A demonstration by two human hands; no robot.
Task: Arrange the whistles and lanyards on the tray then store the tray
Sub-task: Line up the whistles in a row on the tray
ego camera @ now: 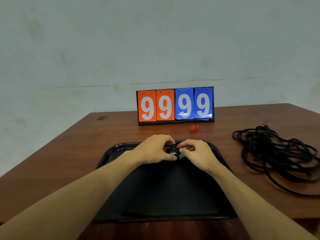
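At the near edge of the table (78,153) lies the black tray (110,150), its long side running away from the person. Toward the tray's far edge both hands meet over a small cluster of whistles (171,152), black with a bit of red showing. The left hand (154,149) curls its fingers over the cluster, thumb low at the side. The right hand (195,153) pinches a dark piece between thumb and forefinger, the other fingers folded. How many whistles lie under them cannot be told.

The step in hand looks like lining the whistles up along that far edge. It would go best with each one set flat, side by side and facing the same way, close to the rim. Letting go of one at a time should keep the row from being nudged.

Just past the tray's far edge a red whistle (194,128) lies on the table, not yet on the tray. Toward the table's right edge sits a tangled heap of black lanyards (277,153), also off the tray.

At the table's far edge stands a flip scoreboard (175,105). Two orange cards and two blue ones each show a white 9. No brand can be read.
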